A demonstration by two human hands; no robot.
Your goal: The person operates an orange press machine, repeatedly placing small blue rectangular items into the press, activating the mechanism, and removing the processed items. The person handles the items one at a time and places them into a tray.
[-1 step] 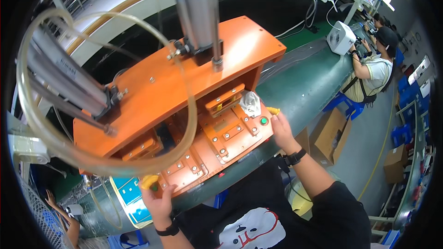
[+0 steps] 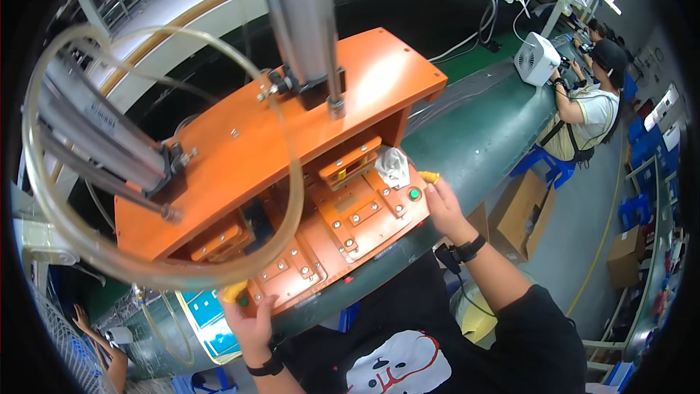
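- Two hands sit at the near edge of an orange press fixture (image 2: 292, 175), one at each front corner.
- The left hand (image 2: 251, 321) rests at the left corner with its fingers together over a yellow button cap (image 2: 233, 292); whether it is pressing down cannot be told.
- The right hand (image 2: 441, 204) reaches the right corner, fingertips closed on a second yellow cap (image 2: 430, 176), just beside a green button (image 2: 414, 193).
- Between the hands lies the lower orange plate (image 2: 350, 222) with its screwed-on nest blocks; a crumpled clear film piece (image 2: 394, 164) sits in the right nest, under the upper plate.
- Judged from this, both hands belong on the corner buttons and clear of the nests while the metal cylinder (image 2: 302, 22) above can drive down; the film ought to lie flat in its seat first.
- A clear hose (image 2: 292, 197) loops across the front and should stay out of the gap.
- Farther off, a green conveyor belt (image 2: 481, 138) runs to a seated co-worker (image 2: 587, 113) beside a small white fan (image 2: 536, 58).
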